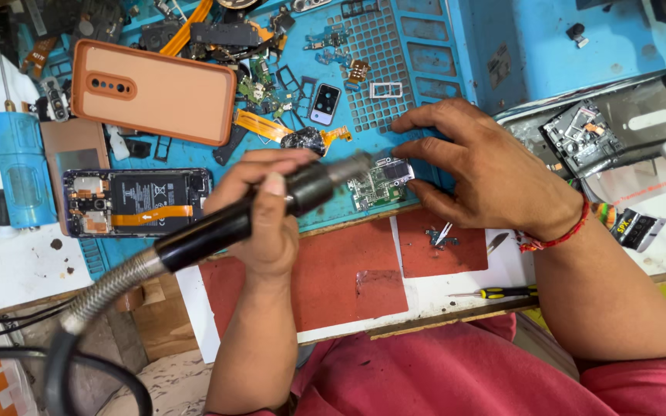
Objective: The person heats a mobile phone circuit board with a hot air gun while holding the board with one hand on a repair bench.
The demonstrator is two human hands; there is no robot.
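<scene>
My left hand (267,212) grips a black hot-air wand (271,208) with a metal nozzle and a ribbed grey hose. The nozzle tip points at a small green circuit board (375,186) on the blue mat (425,69). My right hand (487,169), with a red thread on the wrist, rests fingers spread on the mat. Its thumb and forefinger touch the board's right edge, pinning it down.
An opened phone with its battery showing (136,202) lies left of my left hand. A phone in an orange case (152,91) sits above it. Loose flex cables and parts litter the mat. Tweezers (442,233) and a small screwdriver (495,293) lie near the bench's front edge.
</scene>
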